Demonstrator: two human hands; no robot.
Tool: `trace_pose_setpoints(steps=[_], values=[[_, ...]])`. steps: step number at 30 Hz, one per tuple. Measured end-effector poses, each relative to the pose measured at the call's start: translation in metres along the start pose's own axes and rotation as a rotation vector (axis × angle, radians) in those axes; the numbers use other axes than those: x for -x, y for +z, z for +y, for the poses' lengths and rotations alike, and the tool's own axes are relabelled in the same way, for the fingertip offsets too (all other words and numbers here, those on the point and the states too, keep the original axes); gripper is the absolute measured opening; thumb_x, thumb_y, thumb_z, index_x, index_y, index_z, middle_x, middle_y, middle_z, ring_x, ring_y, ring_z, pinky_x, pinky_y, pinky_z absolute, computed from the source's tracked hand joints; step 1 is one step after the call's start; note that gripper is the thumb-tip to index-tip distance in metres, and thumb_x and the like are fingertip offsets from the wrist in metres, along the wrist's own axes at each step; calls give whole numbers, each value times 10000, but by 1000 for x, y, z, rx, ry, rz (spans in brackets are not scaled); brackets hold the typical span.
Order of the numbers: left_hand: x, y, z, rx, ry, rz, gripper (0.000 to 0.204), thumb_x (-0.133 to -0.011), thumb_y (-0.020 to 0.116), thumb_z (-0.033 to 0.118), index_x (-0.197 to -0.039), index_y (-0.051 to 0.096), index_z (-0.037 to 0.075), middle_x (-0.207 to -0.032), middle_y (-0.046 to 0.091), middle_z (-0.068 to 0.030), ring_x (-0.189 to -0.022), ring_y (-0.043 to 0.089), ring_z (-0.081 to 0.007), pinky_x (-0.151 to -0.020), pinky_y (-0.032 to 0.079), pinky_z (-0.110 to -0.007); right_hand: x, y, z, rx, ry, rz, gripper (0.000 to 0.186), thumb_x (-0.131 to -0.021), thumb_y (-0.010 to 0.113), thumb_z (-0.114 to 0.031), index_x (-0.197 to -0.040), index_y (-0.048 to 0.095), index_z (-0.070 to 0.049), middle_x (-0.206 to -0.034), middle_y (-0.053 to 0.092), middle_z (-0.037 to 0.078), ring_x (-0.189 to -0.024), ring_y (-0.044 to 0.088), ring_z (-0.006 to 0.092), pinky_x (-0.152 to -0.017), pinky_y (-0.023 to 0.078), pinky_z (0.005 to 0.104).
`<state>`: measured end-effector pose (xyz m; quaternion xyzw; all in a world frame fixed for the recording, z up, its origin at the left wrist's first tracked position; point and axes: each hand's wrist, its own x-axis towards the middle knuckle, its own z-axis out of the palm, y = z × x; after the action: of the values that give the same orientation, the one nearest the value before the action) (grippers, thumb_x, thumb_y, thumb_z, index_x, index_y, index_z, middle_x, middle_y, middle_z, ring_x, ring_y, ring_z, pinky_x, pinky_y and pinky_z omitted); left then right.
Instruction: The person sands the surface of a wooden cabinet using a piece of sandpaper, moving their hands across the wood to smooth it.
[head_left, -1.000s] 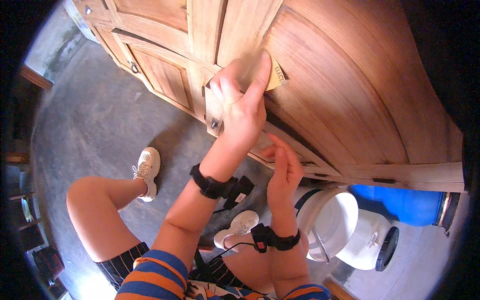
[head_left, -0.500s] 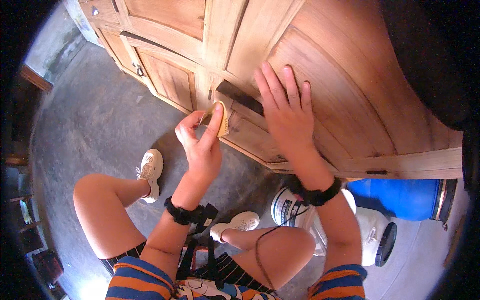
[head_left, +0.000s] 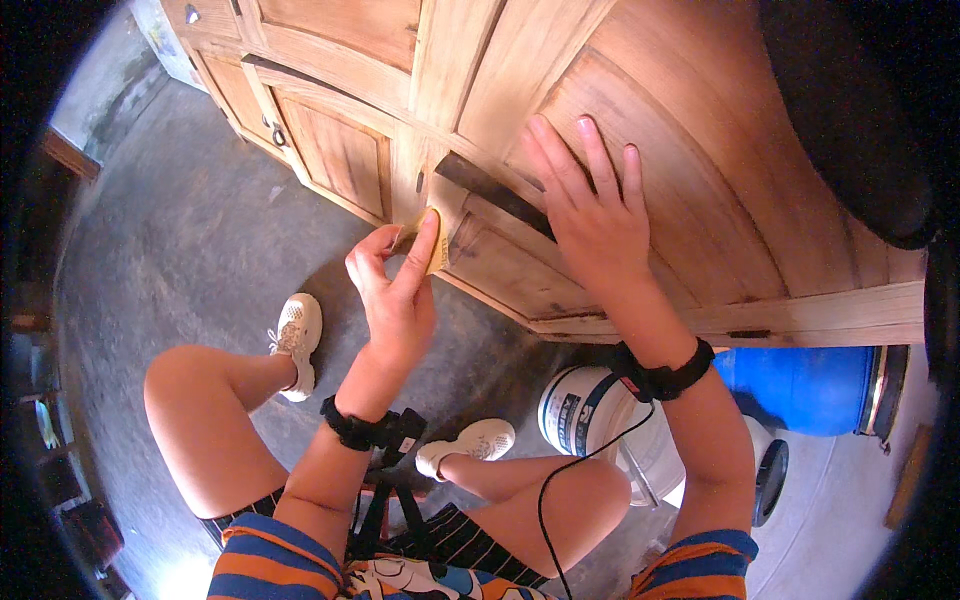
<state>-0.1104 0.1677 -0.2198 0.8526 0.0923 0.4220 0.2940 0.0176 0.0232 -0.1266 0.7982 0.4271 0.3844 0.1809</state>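
Note:
A bare wooden cabinet with framed doors and panels fills the upper part of the view. My left hand pinches a folded piece of yellowish sandpaper between thumb and fingers, beside the cabinet's lower frame. Whether the sandpaper touches the wood I cannot tell. On the broad panel to the right, my right hand lies with its fingers spread, holding nothing. A dark slot in the cabinet runs between the two hands, its right end reaching my right hand.
Below the cabinet's right end stand a white bucket and a blue drum. Black bands circle both wrists, and a black cable hangs from the right one. Grey floor spreads left. A metal ring pull sticks out from a far door.
My right hand has slid slightly to the right across the panel. My left hand, still gripping the sandpaper, has shifted a little to the left.

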Motion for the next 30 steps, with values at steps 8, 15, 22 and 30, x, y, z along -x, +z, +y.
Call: trace_pose_setpoints(steps=[8, 15, 22, 30], values=[[10, -2, -2, -15, -20, -37, 658, -615, 528, -147, -1188, 563, 175, -1050, 455, -150, -931, 424, -284, -838, 371, -347, -3, 3, -4, -70, 115, 45, 449, -796, 501, -204, -1244, 474, -202, -1354, 367, -73, -1249, 327, 193, -1017, 247, 399], [21, -6, -8, -31, -17, -54, 649, -624, 520, -147, -1184, 567, 179, -1067, 451, -146, -945, 424, -282, -849, 371, -347, 7, 9, 3, 26, -25, 52, 449, -781, 456, -224, -1227, 498, -190, -1357, 361, -74, -1262, 316, 157, -1040, 207, 392], [22, -2, 3, 39, -47, -79, 601, -646, 527, -125, -1173, 569, 160, -1055, 443, -136, -943, 431, -282, -841, 372, -347, 3, 12, -11, -31, 89, 52, 472, -751, 570, -249, -1215, 498, -205, -1328, 391, -99, -1239, 335, 187, -1016, 230, 442], [-49, 43, 31, 210, -2, 55, 534, -716, 532, -93, -1190, 554, 154, -1043, 421, -146, -949, 461, -285, -844, 397, -316, 43, -45, -22, -889, 390, 60, 313, -863, 467, -120, -1159, 522, -35, -1096, 577, 112, -1137, 449, 249, -976, 302, 423]])
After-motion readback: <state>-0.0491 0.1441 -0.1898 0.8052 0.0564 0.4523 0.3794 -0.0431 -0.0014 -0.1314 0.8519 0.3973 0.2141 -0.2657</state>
